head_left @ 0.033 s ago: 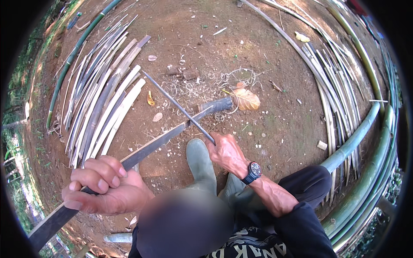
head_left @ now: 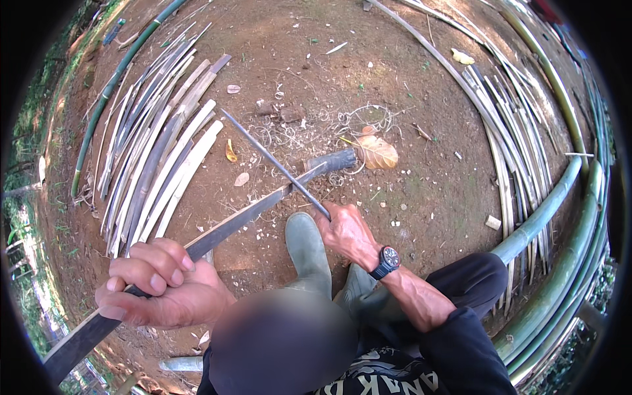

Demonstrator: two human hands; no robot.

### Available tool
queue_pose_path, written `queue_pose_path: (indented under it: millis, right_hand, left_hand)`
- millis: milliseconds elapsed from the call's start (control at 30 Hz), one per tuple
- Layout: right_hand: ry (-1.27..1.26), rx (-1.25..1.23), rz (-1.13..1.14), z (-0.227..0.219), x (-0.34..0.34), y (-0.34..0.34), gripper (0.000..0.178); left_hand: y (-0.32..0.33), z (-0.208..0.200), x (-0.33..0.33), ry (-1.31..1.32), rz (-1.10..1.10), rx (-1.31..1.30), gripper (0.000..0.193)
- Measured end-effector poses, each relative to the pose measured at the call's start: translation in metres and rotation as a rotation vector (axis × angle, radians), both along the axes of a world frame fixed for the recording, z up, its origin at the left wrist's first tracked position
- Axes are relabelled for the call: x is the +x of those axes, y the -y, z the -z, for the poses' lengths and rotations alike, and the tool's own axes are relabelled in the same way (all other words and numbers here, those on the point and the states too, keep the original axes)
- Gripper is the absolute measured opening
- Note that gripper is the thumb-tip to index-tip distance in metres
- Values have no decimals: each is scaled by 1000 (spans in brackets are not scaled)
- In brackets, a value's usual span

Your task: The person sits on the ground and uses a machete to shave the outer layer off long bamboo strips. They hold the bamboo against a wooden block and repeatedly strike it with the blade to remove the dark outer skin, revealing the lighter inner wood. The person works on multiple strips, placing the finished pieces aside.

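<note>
My left hand (head_left: 172,289) is closed around a long, dark-skinned bamboo strip (head_left: 232,226), which slants up to the right. The strip's far end lies against a short dark block (head_left: 340,160) on the ground. My right hand (head_left: 349,230), with a watch on its wrist, is closed on the near end of a long, narrow machete (head_left: 258,146); its handle is hidden in the fist. The blade crosses over the strip near the strip's far end, pointing up and left. From this angle the exact contact of its edge with the wood cannot be made out.
Split bamboo strips (head_left: 158,148) lie piled at the left, with another pile (head_left: 520,145) at the right. Thick green bamboo poles (head_left: 559,276) run along the right edge. Curled shavings (head_left: 283,136) and a large dry leaf (head_left: 376,153) lie beyond my rubber boot (head_left: 307,247).
The machete's tip has shifted very slightly to the right. Both hands and the bamboo strip stay almost where they were.
</note>
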State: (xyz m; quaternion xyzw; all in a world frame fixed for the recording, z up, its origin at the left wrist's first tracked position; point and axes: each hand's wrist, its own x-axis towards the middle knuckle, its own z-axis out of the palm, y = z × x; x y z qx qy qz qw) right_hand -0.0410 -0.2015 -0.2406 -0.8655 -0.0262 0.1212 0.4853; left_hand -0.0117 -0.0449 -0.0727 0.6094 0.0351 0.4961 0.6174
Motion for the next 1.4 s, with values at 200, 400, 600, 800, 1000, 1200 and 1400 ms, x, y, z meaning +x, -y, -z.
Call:
queue_pose_path:
  millis: [200, 400, 600, 800, 1000, 1200, 1400]
  right_hand:
    - [-122, -47, 36, 32, 12, 15, 25]
    - [-178, -201, 49, 70, 23, 33, 24]
    - [-92, -104, 55, 73, 15, 13, 30]
    - [-118, -264, 64, 138, 22, 44, 33]
    - [-134, -213, 110, 141, 15, 39, 31]
    - [-221, -171, 96, 102, 27, 36, 30]
    - [55, 25, -6, 8, 3, 3, 25]
  left_hand:
    - [3, 1, -1, 2, 13, 8, 37]
    - [-2, -1, -1, -12, 7, -20, 40]
    - [-10, 2, 0, 17, 24, -42, 38]
    - [-6, 4, 3, 15, -3, 9, 33]
    - [-16, 8, 2, -26, -29, -12, 31]
    - [-16, 3, -3, 0, 2, 14, 33]
    - [-9, 3, 1, 1, 3, -21, 36]
